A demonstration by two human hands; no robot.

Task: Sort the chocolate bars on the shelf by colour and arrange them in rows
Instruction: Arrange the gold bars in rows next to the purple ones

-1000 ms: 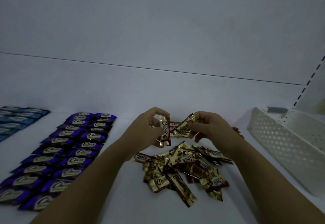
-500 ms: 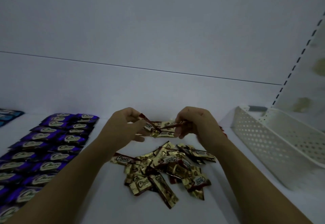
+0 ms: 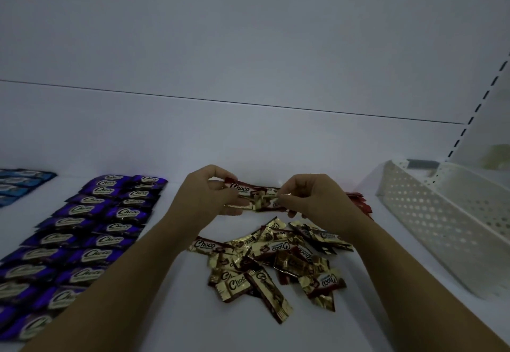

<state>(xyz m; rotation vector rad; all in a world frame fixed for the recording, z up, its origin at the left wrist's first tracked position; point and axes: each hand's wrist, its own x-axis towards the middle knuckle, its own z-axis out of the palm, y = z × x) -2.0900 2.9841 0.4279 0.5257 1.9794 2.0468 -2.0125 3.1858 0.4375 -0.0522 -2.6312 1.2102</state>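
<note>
Two hands meet over the white shelf (image 3: 171,318) in the head view, and between them is a small bundle of gold bars (image 3: 256,197). The left hand (image 3: 204,197) has its fingers and thumb curled on the left end of the bundle, where the word "Choco" reads on the top wrapper. The right hand (image 3: 311,199) pinches the right end with its fingertips. So each grip is closed on the same bundle, which lies crosswise from one grip to the other, lifted above the shelf and a little behind the loose pile. How many bars are in the bundle I cannot tell exactly — at least two wrappers show, one over the other.

Between the forearms, on the shelf, lies the gold pile (image 3: 276,260): about fifteen bars, overlapping and turned in all directions, so the count is not sure. To the left are the purple bars (image 3: 82,230), laid in two rows side by side that run from the back toward the camera — roughly ten in each, the nearest ones cut by the frame edge. Further left, at the border, four or five blue bars (image 3: 19,186) show. Just behind the right wrist a few red bars (image 3: 358,199) peep out, mostly hidden. One white perforated basket (image 3: 441,222) stands to the right of the pile, not touching it.
</note>
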